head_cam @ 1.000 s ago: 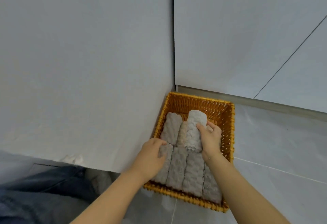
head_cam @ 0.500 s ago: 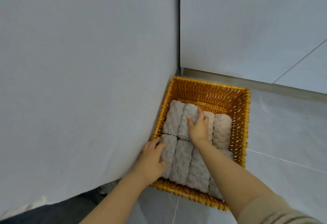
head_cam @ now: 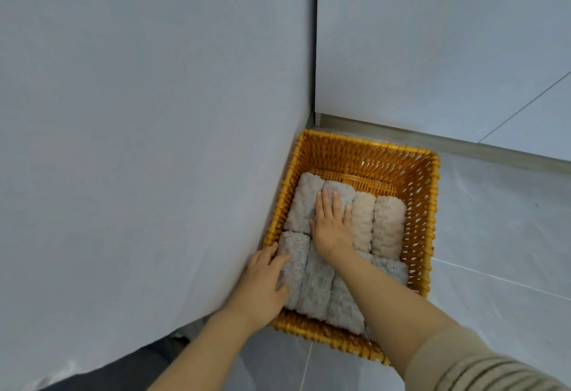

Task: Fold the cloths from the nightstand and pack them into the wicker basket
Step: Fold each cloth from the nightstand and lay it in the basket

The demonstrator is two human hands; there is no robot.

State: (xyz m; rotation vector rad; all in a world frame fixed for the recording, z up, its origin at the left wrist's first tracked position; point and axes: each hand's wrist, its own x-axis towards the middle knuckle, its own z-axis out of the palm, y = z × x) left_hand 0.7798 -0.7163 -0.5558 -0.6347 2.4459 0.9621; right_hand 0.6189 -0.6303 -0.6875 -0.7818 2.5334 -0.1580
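Head view, corner of a tiled floor. Rolled cloth [head_cam: 335,196], second from the left in the far row, now lying flat among its neighbours inside the wicker basket [head_cam: 421,223]; a second ago held up above the row, half a second ago just being lowered into its gap. Right hand [head_cam: 330,225] spread flat on top of it, fingers straight and pointing far, pressing it down rather than gripping. Far row thus made up of four rolls side by side: a grey roll [head_cam: 304,202] at far left, the pressed one, then two beige rolls [head_cam: 375,223] to the right. Near row of grey rolls [head_cam: 315,285] packed end to end against the far row, partly hidden under the right forearm. Left hand [head_cam: 262,282] resting on the near-left roll, fingers laid loosely over it beside the basket's left wall, steadying; no clear grip visible. Bare wicker floor showing only along the far wall of the basket. Judged from the layout: placement of this cloth essentially complete, packing well advanced. Grey panel [head_cam: 139,143] touching the basket's left side; pale floor tiles [head_cam: 494,251] to the right.
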